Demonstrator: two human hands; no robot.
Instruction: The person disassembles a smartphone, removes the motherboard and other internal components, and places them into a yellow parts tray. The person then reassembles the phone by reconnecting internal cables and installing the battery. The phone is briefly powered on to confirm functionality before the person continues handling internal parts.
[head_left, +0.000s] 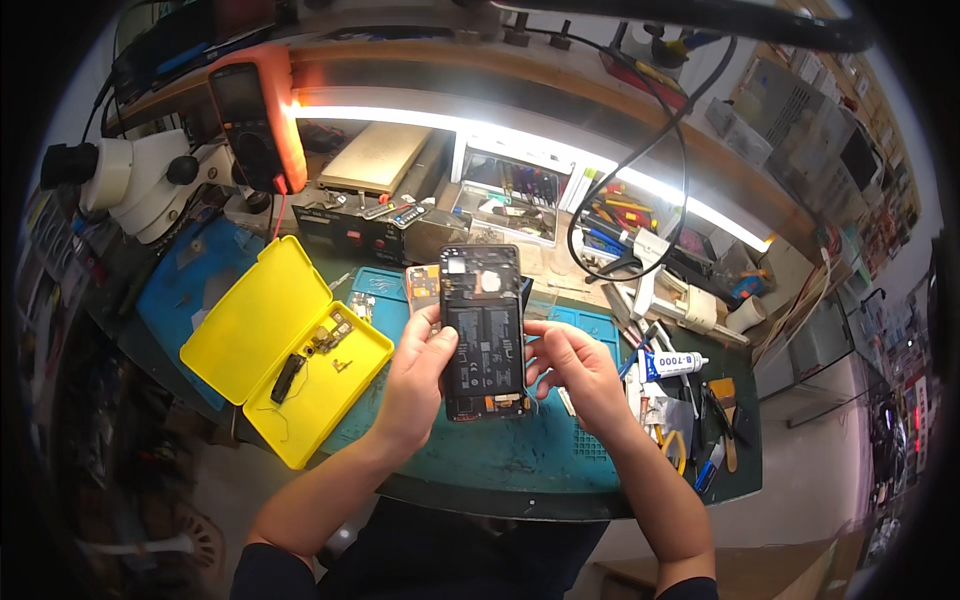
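Note:
My left hand (408, 385) grips a smartphone (484, 345) upright along its left side, thumb over the edge. The phone's back is off, exposing its black battery and inner parts. My right hand (568, 365) is at the phone's right edge, fingers loosely curled and apart; whether their tips touch it is unclear. Behind the phone is an orange-and-silver part (422, 287), partly hidden. On the blue work mat (510, 450) at the left lies an open yellow case (250, 335) with a black part (288, 378) and several small metal pieces (328, 330).
A microscope (140, 185) and an orange-cased multimeter (250, 130) stand at back left. A black cable (686, 160) loops down at back right. A white-and-blue tube (675, 364), pliers and tools (715, 410) crowd the mat's right. Trays of tools (505, 200) line the back.

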